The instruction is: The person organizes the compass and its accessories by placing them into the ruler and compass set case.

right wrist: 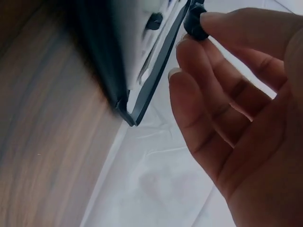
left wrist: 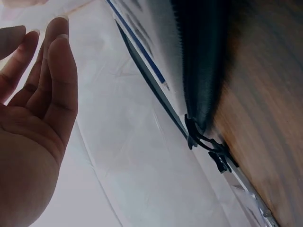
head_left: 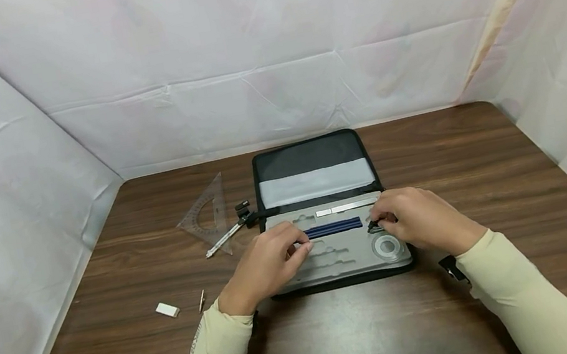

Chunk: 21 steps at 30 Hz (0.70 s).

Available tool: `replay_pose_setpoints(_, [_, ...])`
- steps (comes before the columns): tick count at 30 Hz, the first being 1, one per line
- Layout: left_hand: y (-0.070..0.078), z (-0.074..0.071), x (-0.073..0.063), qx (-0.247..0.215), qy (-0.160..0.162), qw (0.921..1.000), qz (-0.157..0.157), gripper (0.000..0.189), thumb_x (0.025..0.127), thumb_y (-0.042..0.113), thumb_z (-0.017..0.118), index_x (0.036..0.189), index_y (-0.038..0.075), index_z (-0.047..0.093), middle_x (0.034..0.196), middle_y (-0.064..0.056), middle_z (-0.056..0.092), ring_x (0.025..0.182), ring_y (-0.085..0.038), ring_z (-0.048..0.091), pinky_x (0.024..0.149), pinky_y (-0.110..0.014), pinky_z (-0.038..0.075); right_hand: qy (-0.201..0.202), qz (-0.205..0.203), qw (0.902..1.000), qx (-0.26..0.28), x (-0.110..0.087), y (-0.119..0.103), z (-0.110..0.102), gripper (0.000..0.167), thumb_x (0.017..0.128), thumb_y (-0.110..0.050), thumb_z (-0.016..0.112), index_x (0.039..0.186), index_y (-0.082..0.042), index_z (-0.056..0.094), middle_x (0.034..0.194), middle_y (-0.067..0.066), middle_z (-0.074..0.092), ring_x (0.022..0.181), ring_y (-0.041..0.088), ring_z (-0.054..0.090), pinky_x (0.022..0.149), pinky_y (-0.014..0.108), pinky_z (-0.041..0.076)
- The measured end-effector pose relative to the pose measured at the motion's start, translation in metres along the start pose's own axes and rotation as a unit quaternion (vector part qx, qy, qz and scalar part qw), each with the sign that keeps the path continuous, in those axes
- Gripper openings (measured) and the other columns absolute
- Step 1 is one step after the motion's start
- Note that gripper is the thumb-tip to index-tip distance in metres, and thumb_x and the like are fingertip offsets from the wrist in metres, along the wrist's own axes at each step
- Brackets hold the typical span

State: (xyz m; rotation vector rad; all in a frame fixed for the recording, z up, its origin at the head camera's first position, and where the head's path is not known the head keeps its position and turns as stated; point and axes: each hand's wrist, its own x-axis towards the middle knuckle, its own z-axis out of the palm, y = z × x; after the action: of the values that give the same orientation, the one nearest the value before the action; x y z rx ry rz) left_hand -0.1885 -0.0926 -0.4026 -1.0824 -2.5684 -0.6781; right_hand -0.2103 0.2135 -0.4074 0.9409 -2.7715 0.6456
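An open zip case [head_left: 313, 184] with a grey moulded tray [head_left: 328, 270] lies on the table. Over the tray's right side, my right hand [head_left: 419, 219] pinches a small black piece [right wrist: 195, 22] between thumb and fingertips. My left hand [head_left: 270, 261] hovers at the tray's left side with loosely bent fingers and nothing held, as the left wrist view shows. Its fingertips are close to two dark blue pencils [head_left: 334, 228] lying in the tray. A round clear disc [head_left: 387, 246] sits in the tray below my right fingers, and a pale flat strip [head_left: 347, 207] lies along its upper edge.
Left of the case are a clear set square [head_left: 203, 215] and a metal compass [head_left: 226, 239] with black fittings. A white eraser [head_left: 167, 309] and a thin, short stick [head_left: 201, 301] lie nearer me. White sheeting [head_left: 248, 107] borders the table's back and sides.
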Motion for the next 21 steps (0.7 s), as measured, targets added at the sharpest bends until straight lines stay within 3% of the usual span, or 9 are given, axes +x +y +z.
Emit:
replay_pose_setpoints(3, [-0.001, -0.001, -0.001, 0.006, -0.005, 1.0000, 0.000, 0.006, 0.097, 0.018, 0.068, 0.093, 0.015, 0.071, 0.088, 0.008, 0.063, 0.071, -0.003, 0.057, 0.063, -0.021, 0.049, 0.002, 0.011, 0.9999, -0.005, 0.000, 0.004, 0.000, 0.016, 0.085, -0.004, 0.075, 0.094, -0.017, 0.076, 0.088, -0.009, 0.066, 0.076, 0.008, 0.058, 0.066, 0.034, 0.051])
replay_pose_setpoints(11, [-0.006, -0.003, -0.004, 0.027, 0.022, 0.9994, 0.004, 0.004, 0.095, 0.018, 0.070, 0.091, 0.017, 0.071, 0.083, 0.010, 0.059, 0.066, -0.003, 0.052, 0.059, -0.021, 0.044, 0.051, 0.045, 0.9976, -0.013, 0.002, 0.010, 0.005, 0.014, 0.085, -0.003, 0.073, 0.096, -0.012, 0.076, 0.092, -0.002, 0.069, 0.076, 0.014, 0.062, 0.066, 0.042, 0.053])
replay_pose_setpoints(21, [-0.007, 0.000, -0.007, 0.035, 0.008, 0.9994, -0.003, 0.007, 0.097, 0.023, 0.067, 0.095, 0.018, 0.073, 0.086, 0.011, 0.064, 0.070, -0.001, 0.057, 0.061, -0.021, 0.047, 0.078, 0.050, 0.9953, -0.029, 0.002, 0.014, 0.018, 0.011, 0.084, -0.003, 0.074, 0.093, -0.009, 0.076, 0.092, 0.003, 0.072, 0.077, 0.021, 0.067, 0.066, 0.046, 0.055])
